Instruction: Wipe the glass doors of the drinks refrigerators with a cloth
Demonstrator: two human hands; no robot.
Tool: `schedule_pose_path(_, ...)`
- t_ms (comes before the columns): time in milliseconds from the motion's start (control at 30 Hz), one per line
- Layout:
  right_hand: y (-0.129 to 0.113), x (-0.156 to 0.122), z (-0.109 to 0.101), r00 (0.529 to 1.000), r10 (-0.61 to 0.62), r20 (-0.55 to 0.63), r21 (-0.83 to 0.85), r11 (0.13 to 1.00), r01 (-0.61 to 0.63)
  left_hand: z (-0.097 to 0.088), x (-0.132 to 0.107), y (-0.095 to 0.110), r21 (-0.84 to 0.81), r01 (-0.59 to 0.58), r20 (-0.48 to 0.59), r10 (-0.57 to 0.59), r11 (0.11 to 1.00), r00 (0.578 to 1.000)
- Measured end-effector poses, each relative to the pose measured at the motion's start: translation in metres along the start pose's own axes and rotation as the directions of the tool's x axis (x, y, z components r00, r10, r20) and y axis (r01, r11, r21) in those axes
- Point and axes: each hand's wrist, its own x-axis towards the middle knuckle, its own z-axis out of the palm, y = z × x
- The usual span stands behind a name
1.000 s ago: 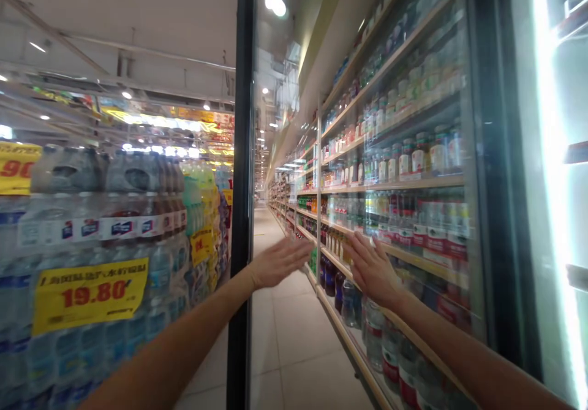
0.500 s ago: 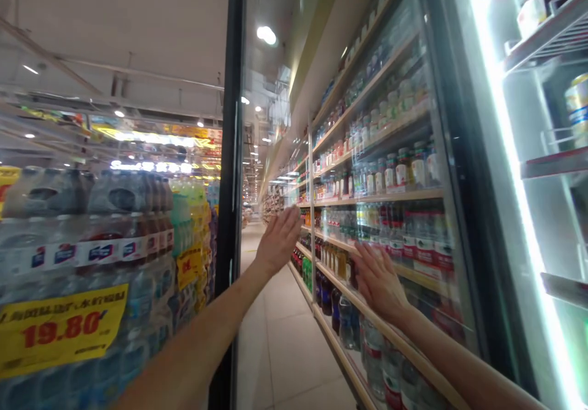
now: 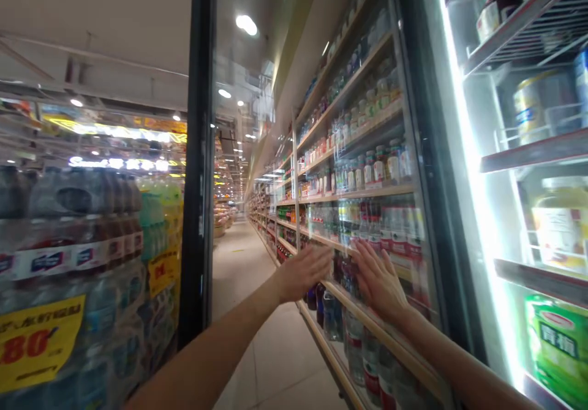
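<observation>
Left hand (image 3: 305, 272) and right hand (image 3: 380, 280) by a black-framed, clear glass door (image 3: 198, 152)
Both are flat, fingers extended, empty; contact with the glass is unclear.

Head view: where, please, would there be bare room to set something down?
Bare floor shows through the glass door, between its black left frame and the bottle shelves. A narrow gap parts left hand from right hand. The shelves and wrapped bottle stack look crowded.
</observation>
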Motion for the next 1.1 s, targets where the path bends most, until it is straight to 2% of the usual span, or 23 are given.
schedule_pose_path(33, 0.003, -0.003, -0.001, 1.0, 0.012, 0.012, -0.011, 1.0, -0.011, 0.003, 0.003, 0.003, -0.036, -0.105, 0.009, 0.105, 0.994, 0.994)
schedule_pose_path(67, 0.007, -0.006, -0.002, 0.999, 0.027, 0.017, -0.02, 0.999, -0.027, 0.005, 0.009, 0.002, -0.047, -0.149, 0.005, 0.149, 0.988, 0.989)
schedule_pose_path(100, 0.012, -0.009, -0.002, 0.999, 0.045, 0.016, -0.029, 0.999, -0.044, 0.007, 0.015, -0.002, -0.032, -0.128, -0.006, 0.127, 0.991, 0.992)
schedule_pose_path(167, 0.022, -0.015, -0.003, 0.997, 0.079, 0.005, -0.045, 0.996, -0.078, 0.01, 0.033, -0.015, 0.043, 0.099, -0.056, -0.097, 0.994, 0.994)
schedule_pose_path(233, 0.033, -0.02, -0.004, 0.995, 0.103, -0.007, -0.059, 0.993, -0.103, 0.016, 0.05, -0.023, 0.098, 0.339, -0.105, -0.329, 0.935, 0.938)
schedule_pose_path(267, 0.038, -0.023, -0.005, 0.994, 0.11, -0.012, -0.065, 0.992, -0.111, 0.019, 0.056, -0.022, 0.101, 0.374, -0.112, -0.363, 0.922, 0.925)
schedule_pose_path(300, 0.042, -0.026, -0.007, 0.993, 0.114, -0.015, -0.07, 0.991, -0.115, 0.023, 0.062, -0.017, 0.088, 0.344, -0.106, -0.335, 0.935, 0.936)
schedule_pose_path(367, 0.05, -0.031, -0.011, 0.994, 0.111, -0.013, -0.08, 0.99, -0.112, 0.031, 0.069, -0.001, 0.026, 0.133, -0.068, -0.131, 0.991, 0.989)
schedule_pose_path(433, 0.058, -0.036, -0.016, 0.994, 0.109, -0.007, -0.089, 0.99, -0.109, 0.039, 0.076, 0.012, -0.043, -0.068, -0.032, 0.067, 0.997, 0.997)
schedule_pose_path(467, 0.062, -0.038, -0.018, 0.993, 0.117, -0.004, -0.095, 0.989, -0.116, 0.041, 0.081, 0.015, -0.062, -0.096, -0.022, 0.094, 0.994, 0.995)
schedule_pose_path(500, 0.066, -0.04, -0.021, 0.992, 0.129, -0.001, -0.101, 0.986, -0.129, 0.043, 0.087, 0.015, -0.066, -0.061, -0.017, 0.06, 0.996, 0.998)
schedule_pose_path(533, 0.069, -0.041, -0.022, 0.99, 0.144, 0.0, -0.108, 0.984, -0.144, 0.045, 0.093, 0.014, -0.057, 0.023, -0.016, -0.024, 0.998, 1.0)
schedule_pose_path(600, 0.075, -0.045, -0.025, 0.985, 0.17, 0.006, -0.124, 0.978, -0.168, 0.049, 0.104, 0.013, -0.027, 0.226, -0.032, -0.227, 0.974, 0.973)
schedule_pose_path(633, 0.077, -0.046, -0.025, 0.984, 0.177, 0.012, -0.133, 0.976, -0.174, 0.051, 0.106, 0.017, -0.022, 0.276, -0.04, -0.276, 0.961, 0.96)
schedule_pose_path(667, 0.078, -0.048, -0.025, 0.984, 0.179, 0.019, -0.14, 0.974, -0.175, 0.053, 0.107, 0.022, -0.029, 0.258, -0.042, -0.259, 0.966, 0.965)
schedule_pose_path(733, 0.08, -0.052, -0.024, 0.984, 0.178, 0.032, -0.151, 0.974, -0.171, 0.058, 0.105, 0.038, -0.077, 0.06, -0.033, -0.063, 0.995, 0.998)
schedule_pose_path(800, 0.081, -0.055, -0.023, 0.982, 0.182, 0.039, -0.158, 0.972, -0.174, 0.062, 0.104, 0.05, -0.135, -0.158, -0.022, 0.156, 0.978, 0.987)
schedule_pose_path(833, 0.082, -0.056, -0.023, 0.982, 0.185, 0.04, -0.161, 0.971, -0.177, 0.062, 0.106, 0.051, -0.15, -0.202, -0.018, 0.201, 0.968, 0.979)
schedule_pose_path(867, 0.083, -0.057, -0.022, 0.981, 0.191, 0.039, -0.164, 0.969, -0.182, 0.062, 0.109, 0.05, -0.149, -0.176, -0.011, 0.176, 0.973, 0.984)
schedule_pose_path(933, 0.084, -0.059, -0.022, 0.978, 0.204, 0.036, -0.17, 0.966, -0.195, 0.06, 0.115, 0.043, -0.111, 0.021, -0.006, -0.022, 0.994, 1.0)
schedule_pose_path(1000, 0.085, -0.061, -0.022, 0.977, 0.209, 0.036, -0.168, 0.965, -0.2, 0.059, 0.117, 0.042, -0.089, 0.166, -0.009, -0.167, 0.982, 0.986)
schedule_pose_path(1033, 0.084, -0.063, -0.022, 0.976, 0.212, 0.04, -0.166, 0.965, -0.203, 0.059, 0.114, 0.046, -0.101, 0.144, -0.005, -0.145, 0.984, 0.989)
schedule_pose_path(1100, 0.083, -0.067, -0.022, 0.976, 0.212, 0.053, -0.158, 0.967, -0.201, 0.06, 0.104, 0.06, -0.164, -0.066, 0.001, 0.067, 0.984, 0.998)
